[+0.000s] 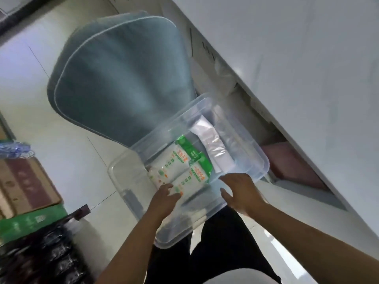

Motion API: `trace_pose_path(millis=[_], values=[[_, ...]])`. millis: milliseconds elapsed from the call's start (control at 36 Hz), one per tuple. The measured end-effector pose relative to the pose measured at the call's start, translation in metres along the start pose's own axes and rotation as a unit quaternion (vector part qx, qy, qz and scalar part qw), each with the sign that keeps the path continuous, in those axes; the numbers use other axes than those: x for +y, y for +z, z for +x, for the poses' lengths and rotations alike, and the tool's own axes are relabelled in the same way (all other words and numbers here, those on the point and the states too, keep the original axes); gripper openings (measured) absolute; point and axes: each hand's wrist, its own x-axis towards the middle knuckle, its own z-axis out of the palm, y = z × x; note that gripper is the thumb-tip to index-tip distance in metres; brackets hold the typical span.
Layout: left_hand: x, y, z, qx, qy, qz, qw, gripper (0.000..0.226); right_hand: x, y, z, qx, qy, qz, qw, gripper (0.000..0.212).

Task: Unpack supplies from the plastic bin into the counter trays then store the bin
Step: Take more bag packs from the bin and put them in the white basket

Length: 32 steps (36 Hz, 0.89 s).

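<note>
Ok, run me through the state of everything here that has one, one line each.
plastic bin: lidless, still holding supplies
green-and-white packets: in the bin, lying flat
clear bags: in the bin, beside the packets
left hand: in the bin, fingers on a packet
right hand: open, over the bin's near side

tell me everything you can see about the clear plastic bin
The clear plastic bin is a lidless rectangular tub with rounded corners and a rolled rim, see-through enough that its contents show. It sits tilted in the frame beside a grey-blue chair cushion and under a white counter edge. Inside lie green-and-white packets and a silvery pouch. The left hand reaches in and touches the packets; the right hand hovers open over the near rim.
</note>
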Motion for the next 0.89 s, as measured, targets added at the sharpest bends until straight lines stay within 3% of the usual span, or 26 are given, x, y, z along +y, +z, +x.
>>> trace_pose_path(millis=[167,444,583,722,889], values=[[0.042,0.024,0.082,-0.006,-0.015,-0.039,0.999,0.047,0.028,0.025,0.028,0.031,-0.053,-0.071,0.996,0.037],[0.102,0.057,0.213,0.016,0.006,-0.123,0.992,0.074,0.030,0.045,0.041,0.171,-0.048,-0.052,0.983,0.035],[0.122,0.057,0.243,-0.033,-0.029,-0.244,0.969,0.079,0.029,0.047,0.044,0.229,-0.043,-0.024,0.972,0.030],[0.135,0.060,0.257,-0.071,-0.017,-0.326,0.942,0.065,0.030,0.048,0.046,0.233,-0.033,-0.026,0.972,0.029],[0.148,0.067,0.259,-0.017,-0.020,-0.375,0.927,0.071,0.030,0.048,0.047,0.239,-0.032,-0.026,0.970,0.026]])
